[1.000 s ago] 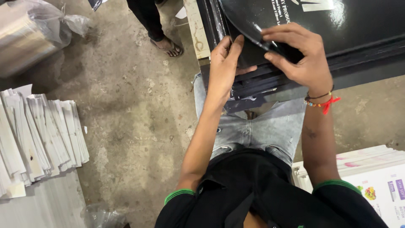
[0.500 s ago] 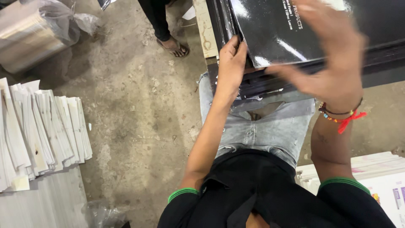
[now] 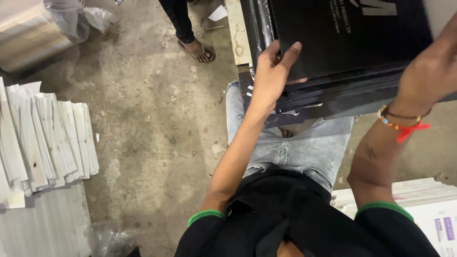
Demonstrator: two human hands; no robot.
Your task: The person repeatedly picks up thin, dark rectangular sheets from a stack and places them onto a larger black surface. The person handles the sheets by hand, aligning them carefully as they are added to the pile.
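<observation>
The left hand rests against the left edge of a stack of black glossy sheets, its fingers half curled and the fingertips laid over the corner of the top sheet, the thumb tucked under at the stack's side. It grips that edge loosely rather than closing round it. The stack lies just above the person's lap, over grey jeans, with a pale wooden edge just beyond the hand's far side.

The right hand is at the right side of the same stack, partly cut off by the frame; whether its fingers are open or closed cannot be told. A beaded bracelet with a red thread sits on its wrist.

Well away to the left of the left hand, white folded papers lie in a row on the concrete floor. Beyond the left hand, another person's sandalled foot stands on the floor.
</observation>
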